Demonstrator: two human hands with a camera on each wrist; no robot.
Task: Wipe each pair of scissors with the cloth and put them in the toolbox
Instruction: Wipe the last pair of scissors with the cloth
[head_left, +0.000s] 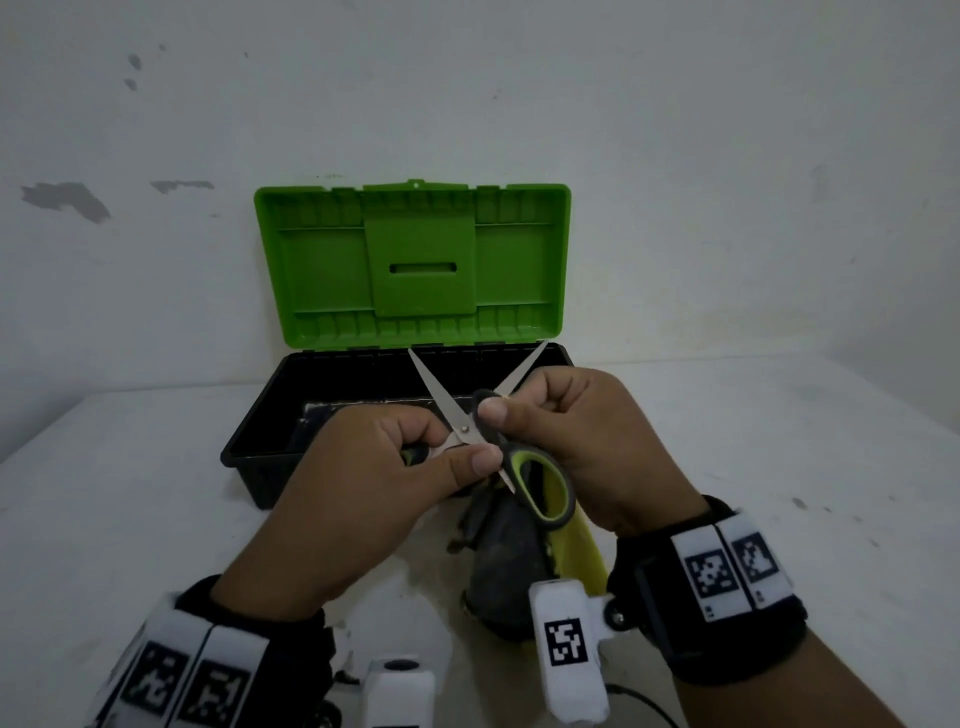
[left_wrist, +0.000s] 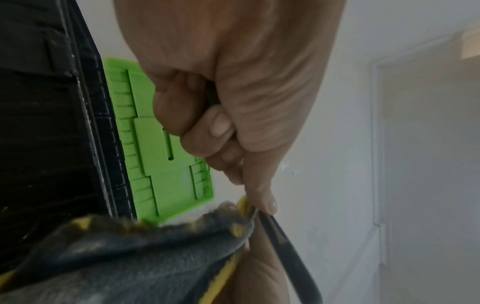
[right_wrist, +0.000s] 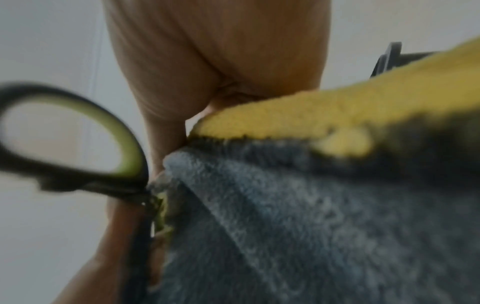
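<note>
A pair of scissors (head_left: 464, 429) with black and lime-green handles is held up in front of the open toolbox. Its blades are spread in a V over the black base (head_left: 260, 431). My left hand (head_left: 457, 452) grips one handle, thumb near the pivot. My right hand (head_left: 498, 410) pinches a grey and yellow cloth (head_left: 509, 561) against the right blade, and the cloth hangs down below both hands. One handle loop (right_wrist: 78, 144) hangs free next to the cloth (right_wrist: 285, 205). The left wrist view shows my left hand (left_wrist: 221, 123) curled tight, with the cloth (left_wrist: 130, 257) beneath it.
The green lid (head_left: 415, 260) stands upright against a white wall. The toolbox sits on a white table (head_left: 779, 467), whose surface extends on both sides of it. Something dark lies inside the base; I cannot make it out. A cable (head_left: 639, 699) runs along the near edge.
</note>
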